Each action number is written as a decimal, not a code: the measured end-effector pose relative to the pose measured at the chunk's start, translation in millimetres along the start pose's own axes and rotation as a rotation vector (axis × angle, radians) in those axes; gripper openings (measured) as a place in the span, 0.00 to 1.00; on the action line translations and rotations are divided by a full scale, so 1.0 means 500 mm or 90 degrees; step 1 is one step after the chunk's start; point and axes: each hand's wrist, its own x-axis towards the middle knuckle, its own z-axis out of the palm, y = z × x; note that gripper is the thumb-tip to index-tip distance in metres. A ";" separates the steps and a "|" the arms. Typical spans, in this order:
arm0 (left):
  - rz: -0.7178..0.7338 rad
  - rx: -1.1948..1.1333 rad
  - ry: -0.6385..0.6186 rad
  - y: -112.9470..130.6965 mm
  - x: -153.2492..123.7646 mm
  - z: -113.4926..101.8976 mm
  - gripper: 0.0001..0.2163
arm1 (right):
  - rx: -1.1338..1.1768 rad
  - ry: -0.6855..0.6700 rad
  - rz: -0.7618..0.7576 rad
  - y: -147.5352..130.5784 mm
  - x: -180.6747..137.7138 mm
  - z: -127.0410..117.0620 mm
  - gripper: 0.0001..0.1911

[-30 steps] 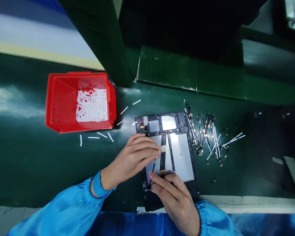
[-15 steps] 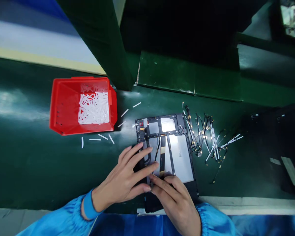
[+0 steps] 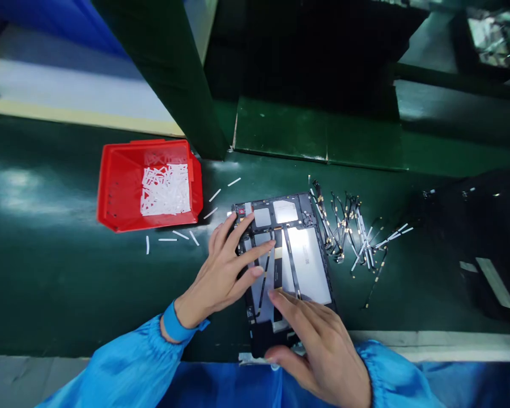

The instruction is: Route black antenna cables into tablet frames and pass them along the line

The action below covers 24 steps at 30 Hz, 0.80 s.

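Note:
An opened tablet (image 3: pixel 312 266) lies on the green bench, its inner side up, with silvery panels and dark flat cables showing. My left hand (image 3: pixel 227 263) rests over its left part, fingers spread, the tips near the upper left corner and a thin black ribbon cable (image 3: pixel 263 283). My right hand (image 3: pixel 318 340) is over the lower part, fingers stretched out and thumb apart. Its index fingertip touches or hovers just over the area beside the wide middle flat cable (image 3: pixel 277 266). Neither hand grasps anything that I can see. The lower right of the tablet is hidden under my right hand.
A red bin (image 3: pixel 121 187) holding many white strips (image 3: pixel 168 190) stands at the left, with several loose strips around it. Right of the tablet lies a pile of thin cables (image 3: pixel 344 226). A green post (image 3: pixel 174 73) rises behind. Dark objects (image 3: pixel 480 243) sit at far right.
My left hand has moved up the tablet, toward its top left corner. My right hand has opened from a closer finger grouping, its thumb now apart. The view has shifted slightly.

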 end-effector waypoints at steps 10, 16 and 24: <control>-0.085 -0.044 0.025 0.027 0.012 -0.003 0.18 | -0.188 -0.129 -0.117 -0.036 -0.057 0.054 0.40; -0.132 -0.101 0.078 0.036 0.009 0.011 0.22 | -0.135 -0.095 -0.096 -0.038 -0.067 0.060 0.34; -0.341 -0.390 0.311 0.078 -0.047 0.045 0.21 | -0.004 0.108 0.208 0.076 -0.120 -0.015 0.32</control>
